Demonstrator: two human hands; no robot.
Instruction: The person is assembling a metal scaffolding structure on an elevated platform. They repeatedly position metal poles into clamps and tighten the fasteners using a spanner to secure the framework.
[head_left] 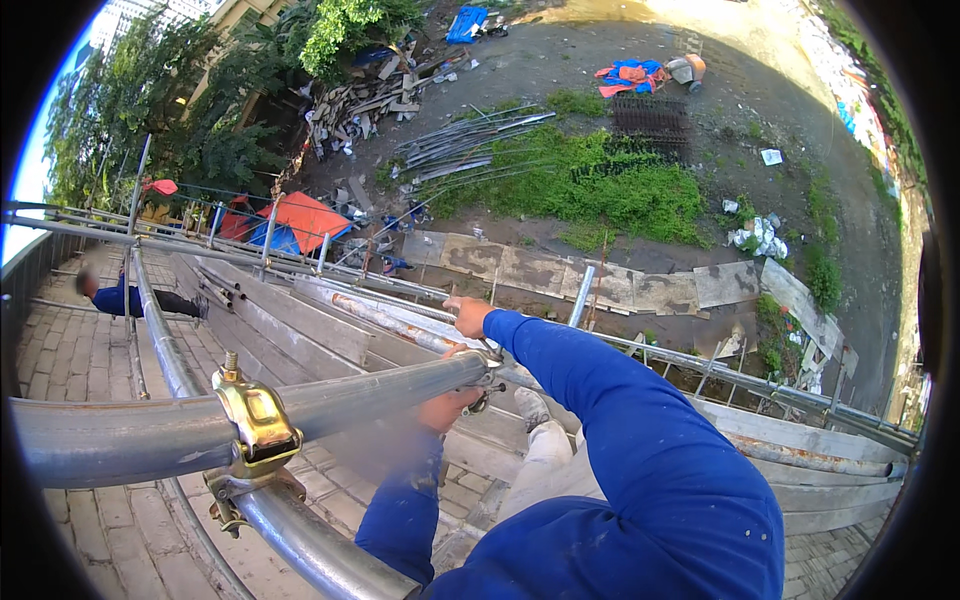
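A grey steel scaffold tube runs from the left edge to a coupler in front of me. My left hand is closed round the tube beside this coupler, with fingertips showing over its top. Just above the coupler, my right hand is closed, its fingers curled and pointing left. What it grips, if anything, is hidden. Nearer on the left, a gold-coloured coupler with an upright threaded bolt joins the tube to a second tube passing below it.
Long planks and a rusty pipe lie beneath me. Guard tubes edge the platform above a drop to the ground. Another person in blue is at the far left by a paved strip. A pile of metal tubes lies below.
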